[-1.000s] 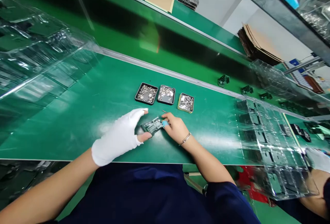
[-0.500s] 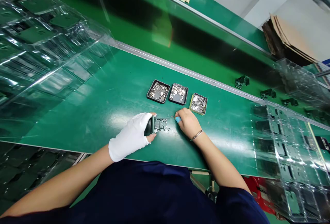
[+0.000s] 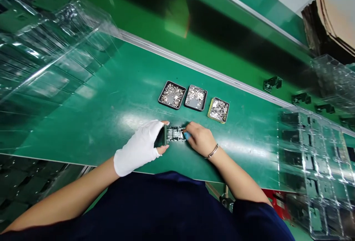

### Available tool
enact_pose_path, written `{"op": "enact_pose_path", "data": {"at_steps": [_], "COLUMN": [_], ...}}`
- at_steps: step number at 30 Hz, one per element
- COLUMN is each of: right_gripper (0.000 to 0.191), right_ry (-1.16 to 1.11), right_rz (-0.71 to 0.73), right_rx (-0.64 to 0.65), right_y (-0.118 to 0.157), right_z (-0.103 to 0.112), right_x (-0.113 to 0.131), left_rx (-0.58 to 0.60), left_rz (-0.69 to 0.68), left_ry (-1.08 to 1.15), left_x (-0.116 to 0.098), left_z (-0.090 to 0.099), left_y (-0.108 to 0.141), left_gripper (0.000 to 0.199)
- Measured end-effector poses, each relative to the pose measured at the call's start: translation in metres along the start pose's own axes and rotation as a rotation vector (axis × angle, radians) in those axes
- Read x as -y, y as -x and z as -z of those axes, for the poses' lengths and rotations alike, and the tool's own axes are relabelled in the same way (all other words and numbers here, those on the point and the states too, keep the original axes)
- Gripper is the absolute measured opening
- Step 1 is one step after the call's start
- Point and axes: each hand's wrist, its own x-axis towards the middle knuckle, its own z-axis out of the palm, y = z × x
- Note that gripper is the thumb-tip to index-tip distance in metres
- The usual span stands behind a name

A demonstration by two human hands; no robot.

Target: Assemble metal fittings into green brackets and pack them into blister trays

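My left hand (image 3: 142,143), in a white glove with bare fingertips, is closed around a dark green plastic housing (image 3: 173,133) with a slotted inner frame facing right. Thumb and fingers grip its left end above the green bench. My right hand (image 3: 198,139), bare with a blue wrap on one finger and a bracelet at the wrist, is pinched at the housing's right end. What sits between its fingertips is too small and covered to make out. Beyond the hands lie three shallow trays of small shiny metal pieces: a left tray (image 3: 172,94), a middle tray (image 3: 195,97) and a right tray (image 3: 218,110).
Clear plastic blister trays (image 3: 55,48) with green parts are stacked at the left. Another blister tray (image 3: 316,159) with dark parts stands at the right. A metal rail (image 3: 177,59) runs behind the trays, and several dark parts (image 3: 272,84) sit beyond it.
My right hand has moved left, bringing its fingertips from a short gap away up to the housing's right end. My left hand keeps its hold. The view has shifted slightly.
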Motion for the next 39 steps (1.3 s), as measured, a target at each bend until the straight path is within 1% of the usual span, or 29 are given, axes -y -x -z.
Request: {"op": "enact_pose_path", "data": {"at_steps": [3, 6, 8, 11, 13, 14, 15, 16, 19, 20, 22, 24, 26, 28, 29, 31, 32, 33, 34, 35, 37, 38, 39], "right_gripper": [0.026, 0.029, 0.029, 0.025, 0.024, 0.023, 0.022, 0.020, 0.015, 0.014, 0.015, 0.019, 0.018, 0.010, 0.006, 0.013, 0.016, 0.017, 0.016, 0.015, 0.018, 0.020, 0.022], "right_ry": [-0.052, -0.134, -0.106, 0.016, 0.062, 0.052, 0.022, -0.024, -0.192, -0.253, -0.383, -0.453, -0.376, -0.176, -0.075, 0.052, 0.066, 0.056, 0.041, 0.033, 0.077, 0.124, 0.173], "right_rz": [-0.027, 0.019, 0.031, -0.015, -0.058, -0.057, -0.040, -0.015, 0.060, 0.068, 0.073, 0.079, 0.106, 0.173, 0.222, 0.337, 0.376, 0.382, 0.340, 0.251, -0.012, -0.124, -0.200], "right_rx": [0.007, 0.027, 0.058, 0.105, 0.115, 0.105, 0.073, 0.015, -0.202, -0.249, -0.288, -0.328, -0.372, -0.362, -0.335, -0.265, -0.236, -0.223, -0.232, -0.256, -0.309, -0.301, -0.271], "right_y": [0.001, 0.003, 0.005, 0.007, 0.008, 0.008, 0.008, 0.009, 0.010, 0.010, 0.010, 0.012, 0.014, 0.017, 0.019, 0.020, 0.021, 0.020, 0.019, 0.018, 0.016, 0.015, 0.013], "right_z": [0.003, 0.005, 0.006, 0.008, 0.009, 0.010, 0.011, 0.012, 0.014, 0.014, 0.014, 0.014, 0.012, 0.008, 0.006, 0.005, 0.008, 0.013, 0.020, 0.029, 0.047, 0.054, 0.059], "right_x": [-0.003, -0.006, -0.004, 0.006, 0.009, 0.009, 0.007, 0.004, -0.003, -0.004, -0.001, 0.007, 0.017, 0.027, 0.030, 0.030, 0.026, 0.019, 0.009, -0.004, -0.033, -0.048, -0.061], "left_rx": [0.014, 0.025, 0.024, 0.037, 0.041, 0.038, 0.026, 0.005, -0.086, -0.115, -0.147, -0.150, -0.149, -0.167, -0.173, -0.147, -0.121, -0.090, -0.063, -0.042, -0.017, -0.008, -0.003], "left_rz": [0.015, 0.030, 0.030, 0.021, 0.020, 0.018, 0.010, -0.004, -0.096, -0.132, -0.185, -0.205, -0.199, -0.184, -0.179, -0.178, -0.179, -0.178, -0.176, -0.170, -0.154, -0.151, -0.153], "left_ry": [0.003, 0.008, 0.013, 0.026, 0.036, 0.038, 0.038, 0.040, 0.076, 0.093, 0.114, 0.111, 0.087, 0.032, 0.001, -0.041, -0.047, -0.046, -0.043, -0.040, -0.036, -0.035, -0.035], "left_x": [-0.001, -0.002, -0.001, 0.000, 0.001, 0.001, 0.001, 0.000, -0.003, -0.003, -0.004, -0.003, -0.001, 0.001, 0.001, 0.002, 0.002, 0.002, 0.001, 0.000, -0.003, -0.004, -0.005], "left_z": [0.001, 0.001, 0.002, 0.003, 0.003, 0.003, 0.002, 0.001, -0.003, -0.004, -0.004, -0.004, -0.003, -0.004, -0.005, -0.006, -0.006, -0.005, -0.004, -0.003, 0.000, 0.001, 0.002], "left_y": [-0.001, -0.001, -0.001, 0.000, 0.000, 0.001, 0.001, 0.001, 0.002, 0.002, 0.003, 0.004, 0.004, 0.003, 0.002, -0.001, -0.003, -0.004, -0.006, -0.007, -0.008, -0.008, -0.008], "left_gripper": [0.053, 0.053, 0.053, 0.054, 0.053, 0.052, 0.051, 0.049, 0.047, 0.046, 0.047, 0.059, 0.075, 0.080, 0.078, 0.070, 0.066, 0.063, 0.061, 0.059, 0.058, 0.058, 0.058]}}
